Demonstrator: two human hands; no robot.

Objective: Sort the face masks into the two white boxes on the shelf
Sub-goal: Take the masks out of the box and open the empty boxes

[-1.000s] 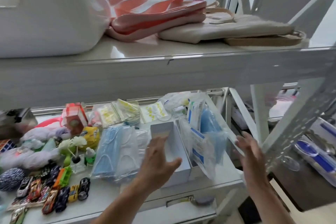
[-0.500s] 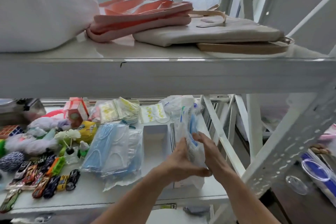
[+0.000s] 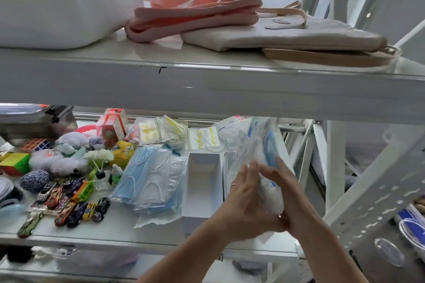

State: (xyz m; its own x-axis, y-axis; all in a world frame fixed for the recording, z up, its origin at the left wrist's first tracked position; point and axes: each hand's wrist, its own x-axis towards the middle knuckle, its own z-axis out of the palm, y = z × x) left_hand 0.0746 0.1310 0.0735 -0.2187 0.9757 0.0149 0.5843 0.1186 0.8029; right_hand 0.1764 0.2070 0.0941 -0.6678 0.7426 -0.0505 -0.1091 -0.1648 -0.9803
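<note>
Left hand [image 3: 243,204] and right hand [image 3: 289,197] both clamped on upright bundle of bagged masks [image 3: 255,156], over right white box [image 3: 227,167]. Step: loading. Next: push bundle down into box. Left white box [image 3: 202,179] empty; blue mask stack [image 3: 149,179] waits just left.

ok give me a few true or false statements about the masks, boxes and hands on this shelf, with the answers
1. Both hands hold the upright stack of bagged masks. True: the left hand and right hand press it from either side.
2. The open white box left of the hands is full of masks. False: its inside shows bare.
3. A pile of blue masks in clear bags lies flat, left of that box. True.
4. The toy cars sit on the upper shelf. False: they are on the lower shelf, at the front left.
5. A pink bag lies on the upper shelf. True.
</note>
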